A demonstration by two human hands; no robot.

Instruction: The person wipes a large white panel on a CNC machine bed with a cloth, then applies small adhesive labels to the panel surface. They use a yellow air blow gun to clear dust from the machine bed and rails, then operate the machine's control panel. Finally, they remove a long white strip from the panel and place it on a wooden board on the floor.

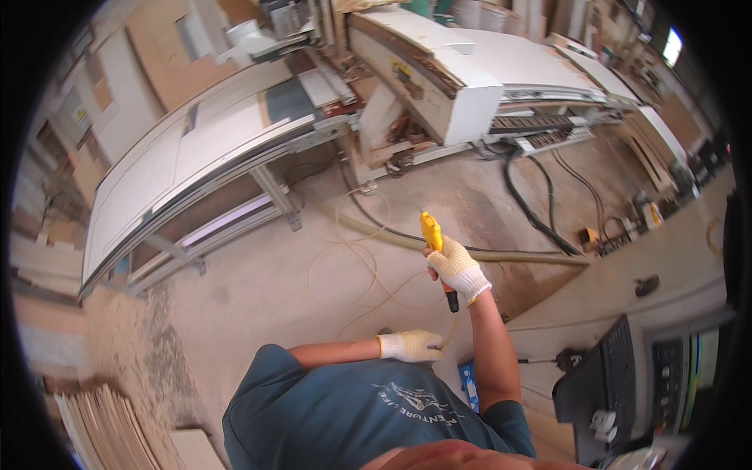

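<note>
My right hand (pixel 456 268), in a cream knitted work glove, grips a yellow air blow gun (pixel 432 231) with an orange and black lower end. Its thin nozzle points away from me, toward the machine. A thin yellowish air hose (pixel 376 274) lies in loose loops on the floor and runs up near my body. My left hand (pixel 411 345), gloved the same way, is held in front of my waist with its fingers curled in. The hose from the gun meets those fingertips, and the fingers hide the part inside them.
A long machine table (pixel 204 149) with white panels stands ahead to the left. Beyond it is a large white machine gantry (pixel 474 110). A thick tan hose (pixel 517 256) and black cables (pixel 540 211) cross the floor. At right is a desk (pixel 540 329) with a keyboard (pixel 599 392); stacked boards (pixel 110 427) stand lower left.
</note>
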